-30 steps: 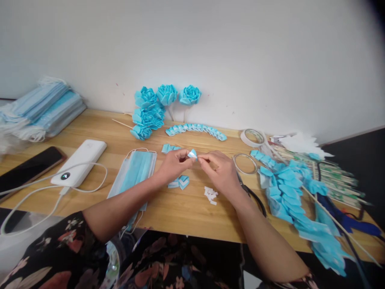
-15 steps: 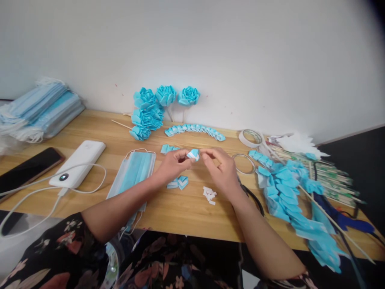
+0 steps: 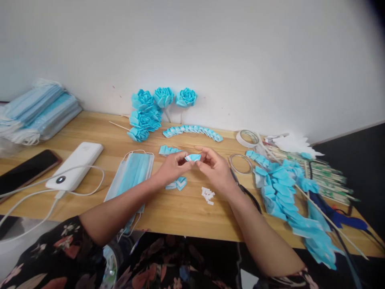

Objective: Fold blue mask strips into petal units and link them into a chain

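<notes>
Between my two hands, just above the wooden table, is a small folded blue-and-white fabric piece [image 3: 193,157]. My left hand [image 3: 172,167] pinches its left end between thumb and fingers. At its right end, the thumb and fingertips of my right hand [image 3: 214,165] close on it too. Below my left hand lie more folded blue pieces [image 3: 177,183]. Behind it sits a short row of folded pieces [image 3: 169,150], partly covered by the hand. Small white strips [image 3: 207,195] lie in a little heap below my right hand.
Blue fabric flowers [image 3: 144,114] and an arched folded strip [image 3: 192,129] lie at the back. Face masks [image 3: 132,172], a power bank [image 3: 75,166] and a phone [image 3: 28,170] are on the left. Tape rolls [image 3: 247,138], a blue petal pile [image 3: 281,192] and a blue-handled tool [image 3: 345,220] occupy the right.
My right hand has come in from beside the folded piece and now grips its right end. The piece has turned to lie more level. The view has shifted slightly.
</notes>
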A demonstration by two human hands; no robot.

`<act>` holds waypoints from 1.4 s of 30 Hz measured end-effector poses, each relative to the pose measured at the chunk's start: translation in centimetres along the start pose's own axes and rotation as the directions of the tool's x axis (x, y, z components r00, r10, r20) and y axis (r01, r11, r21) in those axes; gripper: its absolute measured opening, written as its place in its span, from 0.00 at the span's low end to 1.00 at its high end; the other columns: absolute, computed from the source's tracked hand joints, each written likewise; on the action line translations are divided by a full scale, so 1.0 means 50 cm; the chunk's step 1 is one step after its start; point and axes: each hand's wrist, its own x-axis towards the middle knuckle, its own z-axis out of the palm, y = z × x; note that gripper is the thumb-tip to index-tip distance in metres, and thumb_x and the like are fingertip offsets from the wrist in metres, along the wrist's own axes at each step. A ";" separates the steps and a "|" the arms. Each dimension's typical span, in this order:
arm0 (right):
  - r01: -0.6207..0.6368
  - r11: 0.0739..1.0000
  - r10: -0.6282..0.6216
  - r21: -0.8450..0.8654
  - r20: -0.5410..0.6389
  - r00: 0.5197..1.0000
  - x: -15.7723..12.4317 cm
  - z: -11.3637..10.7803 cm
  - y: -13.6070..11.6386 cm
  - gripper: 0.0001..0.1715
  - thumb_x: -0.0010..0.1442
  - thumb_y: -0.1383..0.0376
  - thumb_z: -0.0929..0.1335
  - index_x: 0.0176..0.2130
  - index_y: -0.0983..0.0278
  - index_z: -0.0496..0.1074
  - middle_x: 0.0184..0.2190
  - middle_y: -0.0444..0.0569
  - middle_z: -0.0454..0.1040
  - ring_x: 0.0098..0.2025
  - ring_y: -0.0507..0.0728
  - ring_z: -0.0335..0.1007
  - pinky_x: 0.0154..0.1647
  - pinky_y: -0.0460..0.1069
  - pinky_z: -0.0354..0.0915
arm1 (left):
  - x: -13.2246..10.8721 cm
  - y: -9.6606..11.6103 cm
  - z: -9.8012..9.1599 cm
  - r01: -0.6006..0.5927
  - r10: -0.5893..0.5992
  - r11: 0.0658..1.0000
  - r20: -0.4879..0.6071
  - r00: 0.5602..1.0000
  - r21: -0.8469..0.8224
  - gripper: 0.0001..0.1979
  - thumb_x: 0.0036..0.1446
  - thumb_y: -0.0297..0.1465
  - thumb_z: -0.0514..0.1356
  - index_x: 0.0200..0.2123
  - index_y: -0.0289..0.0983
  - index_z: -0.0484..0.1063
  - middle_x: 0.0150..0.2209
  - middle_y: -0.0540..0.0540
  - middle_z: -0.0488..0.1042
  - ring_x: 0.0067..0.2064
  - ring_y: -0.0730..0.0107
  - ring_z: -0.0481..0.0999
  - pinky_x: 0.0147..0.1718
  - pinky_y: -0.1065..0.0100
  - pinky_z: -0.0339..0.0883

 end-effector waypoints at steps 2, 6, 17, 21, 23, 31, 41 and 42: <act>0.004 0.999 -0.004 -0.047 -0.015 1.000 -0.001 0.004 -0.002 0.22 0.55 0.67 0.67 0.51 0.60 0.71 0.30 0.42 0.67 0.33 0.50 0.65 0.38 0.47 0.64 | 0.000 -0.004 0.001 0.001 0.000 0.999 -0.015 1.000 0.046 0.12 0.54 0.38 0.57 0.26 0.35 0.66 0.23 0.53 0.60 0.27 0.76 0.59 0.26 0.71 0.52; 0.017 0.996 -0.022 -0.088 -0.055 0.998 0.000 0.008 0.001 0.22 0.54 0.67 0.67 0.50 0.61 0.74 0.31 0.42 0.69 0.33 0.51 0.67 0.39 0.48 0.65 | 0.000 -0.005 0.000 -0.002 0.002 0.999 0.002 1.000 0.048 0.10 0.55 0.36 0.57 0.27 0.35 0.67 0.24 0.52 0.64 0.28 0.74 0.62 0.27 0.71 0.55; -0.043 0.998 0.048 0.047 -0.091 0.995 0.007 0.002 0.010 0.23 0.55 0.64 0.67 0.50 0.63 0.73 0.31 0.43 0.70 0.31 0.51 0.66 0.35 0.48 0.64 | 0.001 -0.001 -0.002 0.063 -0.063 0.996 0.005 0.998 -0.067 0.12 0.54 0.37 0.57 0.25 0.35 0.64 0.22 0.54 0.60 0.24 0.78 0.57 0.24 0.73 0.50; 0.026 0.998 -0.035 -0.054 -0.175 0.984 0.004 0.000 0.002 0.20 0.59 0.62 0.66 0.51 0.61 0.71 0.34 0.45 0.74 0.36 0.53 0.70 0.41 0.50 0.66 | 0.004 -0.007 -0.002 0.080 -0.087 0.991 -0.057 0.995 -0.112 0.13 0.53 0.37 0.58 0.23 0.36 0.62 0.21 0.55 0.59 0.23 0.79 0.56 0.23 0.73 0.51; 0.100 0.966 -0.161 -0.238 -0.252 0.954 0.000 -0.001 -0.008 0.13 0.60 0.63 0.65 0.44 0.61 0.72 0.35 0.47 0.75 0.38 0.55 0.71 0.42 0.51 0.66 | 0.006 -0.012 -0.002 0.095 -0.106 0.986 -0.081 0.991 -0.137 0.13 0.53 0.37 0.59 0.23 0.36 0.62 0.21 0.55 0.61 0.23 0.79 0.58 0.24 0.73 0.53; 0.290 0.736 -0.410 -0.612 -0.062 0.910 -0.006 0.002 -0.011 0.08 0.62 0.67 0.65 0.35 0.60 0.74 0.32 0.48 0.77 0.36 0.57 0.70 0.40 0.52 0.63 | 0.006 -0.010 -0.002 0.092 -0.107 0.980 -0.079 0.991 -0.176 0.13 0.53 0.38 0.60 0.24 0.34 0.66 0.22 0.53 0.65 0.24 0.79 0.61 0.25 0.73 0.55; 0.288 0.713 -0.384 -0.640 -0.012 0.923 -0.003 0.002 -0.005 0.07 0.61 0.66 0.66 0.35 0.59 0.76 0.31 0.47 0.79 0.35 0.57 0.72 0.38 0.53 0.63 | 0.005 -0.011 0.000 0.038 -0.045 0.994 -0.065 0.997 -0.098 0.12 0.53 0.37 0.58 0.23 0.35 0.64 0.22 0.53 0.61 0.25 0.78 0.58 0.25 0.73 0.53; 0.285 0.721 -0.377 -0.632 -0.012 0.926 -0.004 0.003 -0.005 0.07 0.61 0.66 0.66 0.35 0.59 0.76 0.31 0.47 0.78 0.35 0.57 0.72 0.38 0.53 0.63 | 0.005 -0.010 0.000 0.038 -0.043 0.996 -0.065 0.997 -0.086 0.13 0.53 0.37 0.58 0.23 0.35 0.64 0.21 0.54 0.60 0.25 0.78 0.58 0.25 0.73 0.52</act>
